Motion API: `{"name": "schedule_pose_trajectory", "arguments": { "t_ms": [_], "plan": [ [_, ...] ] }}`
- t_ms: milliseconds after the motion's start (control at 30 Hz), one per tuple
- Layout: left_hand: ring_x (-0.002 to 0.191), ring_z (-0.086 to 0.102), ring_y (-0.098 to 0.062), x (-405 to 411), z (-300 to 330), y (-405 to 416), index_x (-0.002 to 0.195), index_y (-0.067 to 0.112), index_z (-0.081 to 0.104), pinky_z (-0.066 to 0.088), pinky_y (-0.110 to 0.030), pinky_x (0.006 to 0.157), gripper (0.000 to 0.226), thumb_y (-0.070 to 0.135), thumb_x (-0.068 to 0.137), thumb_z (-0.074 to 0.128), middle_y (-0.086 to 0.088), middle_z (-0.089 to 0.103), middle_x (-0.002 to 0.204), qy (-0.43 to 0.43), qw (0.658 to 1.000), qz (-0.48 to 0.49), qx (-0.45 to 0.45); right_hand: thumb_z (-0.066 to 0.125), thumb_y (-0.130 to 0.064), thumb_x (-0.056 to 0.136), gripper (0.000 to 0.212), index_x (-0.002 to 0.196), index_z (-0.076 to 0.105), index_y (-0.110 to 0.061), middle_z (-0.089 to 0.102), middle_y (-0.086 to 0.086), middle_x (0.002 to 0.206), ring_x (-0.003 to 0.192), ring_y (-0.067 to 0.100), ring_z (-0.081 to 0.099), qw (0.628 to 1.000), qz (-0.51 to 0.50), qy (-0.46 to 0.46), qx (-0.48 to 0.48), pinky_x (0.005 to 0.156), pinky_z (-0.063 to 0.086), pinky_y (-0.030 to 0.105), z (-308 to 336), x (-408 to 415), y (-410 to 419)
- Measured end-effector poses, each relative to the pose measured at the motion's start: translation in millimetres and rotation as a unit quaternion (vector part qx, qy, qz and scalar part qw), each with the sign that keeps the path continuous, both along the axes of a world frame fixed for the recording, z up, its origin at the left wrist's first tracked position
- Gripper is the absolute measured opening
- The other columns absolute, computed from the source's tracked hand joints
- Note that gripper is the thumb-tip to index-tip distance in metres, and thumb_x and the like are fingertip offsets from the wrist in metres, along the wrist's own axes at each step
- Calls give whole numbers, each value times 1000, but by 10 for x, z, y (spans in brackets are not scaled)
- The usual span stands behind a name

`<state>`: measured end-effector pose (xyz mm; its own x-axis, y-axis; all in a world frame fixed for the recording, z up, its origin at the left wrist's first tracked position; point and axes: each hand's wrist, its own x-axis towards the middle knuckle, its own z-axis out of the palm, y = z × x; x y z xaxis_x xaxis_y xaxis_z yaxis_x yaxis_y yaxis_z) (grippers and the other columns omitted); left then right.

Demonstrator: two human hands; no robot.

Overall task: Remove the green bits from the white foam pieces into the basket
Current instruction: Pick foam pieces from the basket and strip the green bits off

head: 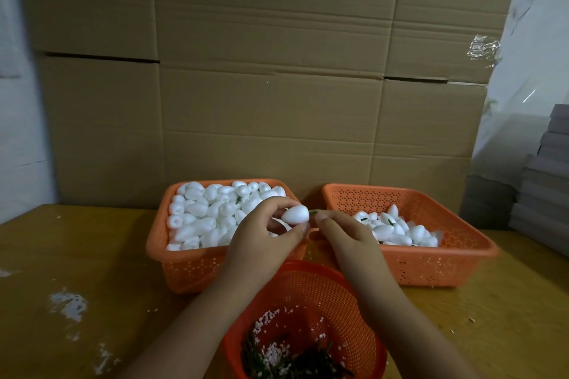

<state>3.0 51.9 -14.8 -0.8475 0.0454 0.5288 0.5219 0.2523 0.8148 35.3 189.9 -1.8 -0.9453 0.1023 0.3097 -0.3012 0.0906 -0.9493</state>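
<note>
My left hand (pixel 264 234) holds a white egg-shaped foam piece (pixel 295 214) between thumb and fingers, above the gap between the two trays. My right hand (pixel 341 234) pinches a thin green bit (pixel 313 211) that sticks out of the foam piece's right end. Below the hands stands a round orange basket (pixel 363 344) with green bits (pixel 295 360) and white crumbs in its bottom. The left orange tray (pixel 184 268) is heaped with white foam pieces (pixel 209 212). The right orange tray (pixel 446 261) holds a smaller pile of foam pieces (pixel 397 231).
A wall of brown cardboard (pixel 271 77) stands right behind the trays. White foam crumbs (pixel 67 306) lie on the wooden table at the left. A grey stack (pixel 542 181) rises at the far right edge.
</note>
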Motion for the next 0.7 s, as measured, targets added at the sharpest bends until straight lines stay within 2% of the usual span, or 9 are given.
{"name": "schedule_pose_trajectory", "arguments": {
  "t_ms": [100,167,233,300,433,567,700],
  "plan": [
    [85,64,6,2,-9,-5,92,45,63,46,-10,69,22,28,83,75,29,67,92,21,999,20,-22,55,-17,95,21,97,74,-26,74,-9,94,90,-3,65,998,-9,50,35,75,47,10,8,11,-15],
    [88,61,4,-4,-24,-21,96,41,66,48,-16,70,15,37,84,73,22,66,96,58,993,72,-74,57,-15,94,22,97,73,-29,70,-11,99,93,-8,60,993,-23,88,69,74,41,3,3,9,-22],
    [94,52,3,-5,-45,-37,101,38,68,43,-15,71,18,44,84,69,19,59,99,110,972,136,-160,59,-15,93,24,94,73,-34,65,-12,101,97,-6,57,983,-31,136,123,77,39,4,-17,15,-34],
    [98,46,0,-1,-60,-41,104,39,68,36,-12,71,20,42,84,69,19,53,97,119,962,149,-197,60,-18,93,22,96,73,-35,61,-15,101,102,-1,55,968,-36,168,183,83,40,9,-49,19,-46],
    [84,53,-1,-17,-77,-24,98,37,66,43,-20,72,15,35,84,70,18,57,88,80,980,97,-151,61,-20,93,27,109,69,-40,56,-21,108,112,-1,48,942,-46,197,269,91,35,9,-120,1,-47],
    [80,59,0,-24,-58,-6,94,40,64,53,-29,76,16,34,82,74,24,65,88,23,997,46,-59,62,-26,92,26,116,63,-37,61,-20,106,103,-6,55,968,-68,151,189,81,41,6,-122,-40,-22],
    [86,62,6,-17,-41,14,91,40,62,50,-17,74,18,32,80,75,33,66,92,24,999,20,-22,63,-23,91,18,109,67,-27,70,-11,89,82,-8,64,995,-54,55,68,64,45,6,-82,-87,29]
  ]
}}
